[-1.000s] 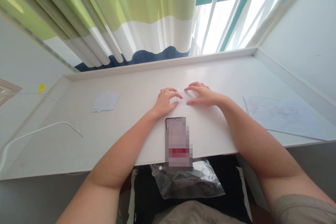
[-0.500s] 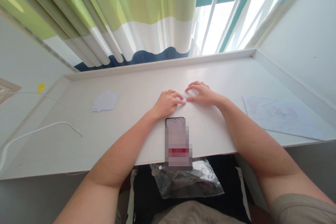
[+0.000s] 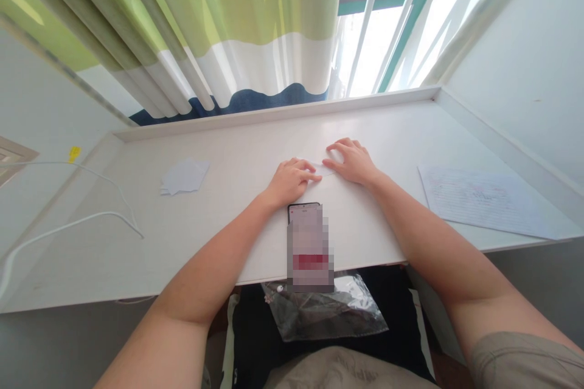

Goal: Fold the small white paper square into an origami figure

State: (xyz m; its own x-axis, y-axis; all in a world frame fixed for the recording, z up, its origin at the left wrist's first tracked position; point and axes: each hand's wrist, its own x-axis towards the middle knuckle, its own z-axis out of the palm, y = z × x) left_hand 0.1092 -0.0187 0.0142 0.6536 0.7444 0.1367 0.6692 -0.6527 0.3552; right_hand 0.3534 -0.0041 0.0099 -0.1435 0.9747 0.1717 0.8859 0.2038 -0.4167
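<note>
A small piece of white paper (image 3: 325, 169) lies on the white desk (image 3: 237, 158) between my two hands. My left hand (image 3: 292, 181) grips its left side, thumb and index finger close together at the paper. My right hand (image 3: 351, 159) rests just behind the paper's right part, fingers curved, thumb and index finger apart, the thumb tip at the paper's far edge. Part of the paper is hidden under the left fingers. Below my left hand lies a phone (image 3: 305, 214), its screen mostly blurred out.
A small stack of white paper pieces (image 3: 185, 176) lies on the left. Written sheets (image 3: 479, 197) lie at the right. A white cable (image 3: 77, 223) loops over the left side. Below the front edge is a clear plastic bag (image 3: 328, 319). A curtain (image 3: 237, 12) hangs behind the desk.
My right hand has shifted slightly away from me, its thumb moving from the paper's near side to its far edge. More of the paper shows. My left hand has stayed nearly still.
</note>
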